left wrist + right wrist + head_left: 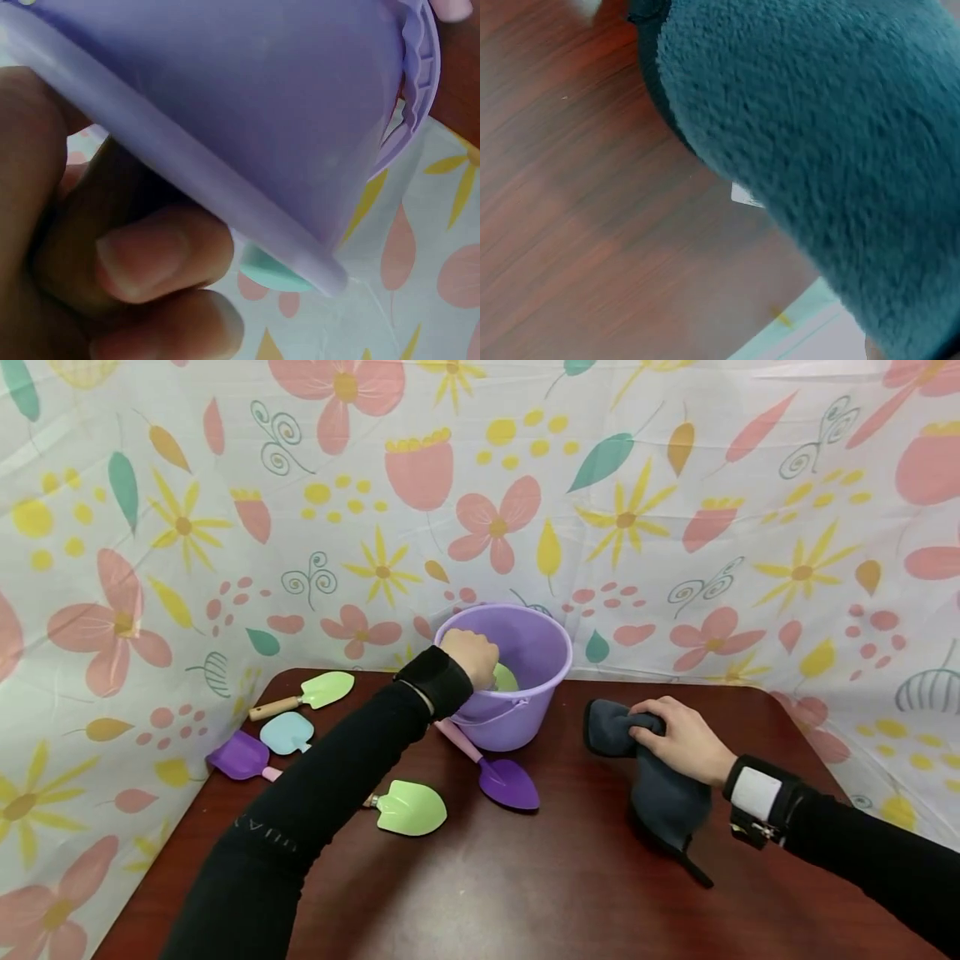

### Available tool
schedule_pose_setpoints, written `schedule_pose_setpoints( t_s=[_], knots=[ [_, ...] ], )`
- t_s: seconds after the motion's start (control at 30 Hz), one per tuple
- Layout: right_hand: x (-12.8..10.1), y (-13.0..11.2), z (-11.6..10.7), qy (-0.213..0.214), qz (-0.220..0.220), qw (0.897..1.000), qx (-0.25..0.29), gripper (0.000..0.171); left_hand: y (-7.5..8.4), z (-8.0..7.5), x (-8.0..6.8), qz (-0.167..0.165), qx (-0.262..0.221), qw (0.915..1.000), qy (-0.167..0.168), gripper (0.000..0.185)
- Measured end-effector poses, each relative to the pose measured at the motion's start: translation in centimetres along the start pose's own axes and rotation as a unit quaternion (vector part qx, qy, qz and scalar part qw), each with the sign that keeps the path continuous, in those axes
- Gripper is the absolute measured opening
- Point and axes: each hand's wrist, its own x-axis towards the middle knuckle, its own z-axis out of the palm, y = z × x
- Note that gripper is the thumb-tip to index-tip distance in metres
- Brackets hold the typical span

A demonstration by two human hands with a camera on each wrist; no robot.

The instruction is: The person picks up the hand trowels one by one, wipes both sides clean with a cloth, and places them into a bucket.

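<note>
My left hand [471,658] is at the near left rim of a light purple bucket [504,731]. In the left wrist view its fingers [169,251] curl round the brown handle [112,176] of a hand trowel. A green trowel blade [506,679] shows inside the bucket beside that hand. My right hand [688,742] grips the bunched upper part of a dark blue-grey plush cloth [670,802] with black edging and a strap. Its fleecy side [810,135] fills much of the right wrist view, where a small white tag [744,196] sticks out.
A purple trowel [510,783] with a pink handle leans near the bucket's base. Two green trowels [327,690] [412,808], a light blue one [287,732] and a purple shovel [240,755] lie on the left of the brown table [480,893]. Behind hangs a flowered cloth [495,460].
</note>
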Motion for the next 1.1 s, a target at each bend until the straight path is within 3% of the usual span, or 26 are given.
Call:
schedule_pose_setpoints(
  t_s=[0.17,0.3,0.53,0.83,0.97,1.1],
  knots=[
    [0.7,0.3,1.7,-0.015,0.006,1.0,-0.002,0.032,0.8,-0.4,0.4,-0.001,0.012,0.9994,-0.032,0.02],
    [0.7,0.2,2.9,-0.027,0.009,1.0,-0.003,0.033,0.9,0.2,1.3,0.003,0.008,0.9983,-0.058,0.019],
    [0.7,0.4,4.4,-0.051,0.01,0.999,-0.012,0.038,0.7,0.6,1.2,0.005,-0.003,0.9986,-0.053,0.018],
    [-0.4,0.5,4.2,-0.075,0.039,0.996,-0.006,0.044,0.1,0.9,1.6,0.005,-0.037,0.9971,-0.066,0.017],
    [-1.2,0.4,3.9,-0.074,0.06,0.995,0.009,0.052,-0.4,1.1,1.6,-0.003,-0.046,0.9961,-0.074,0.021],
    [-1.9,0.4,3.6,-0.066,0.067,0.995,0.02,0.057,-1.0,1.4,1.7,0.009,-0.067,0.9944,-0.081,0.022]
  ],
)
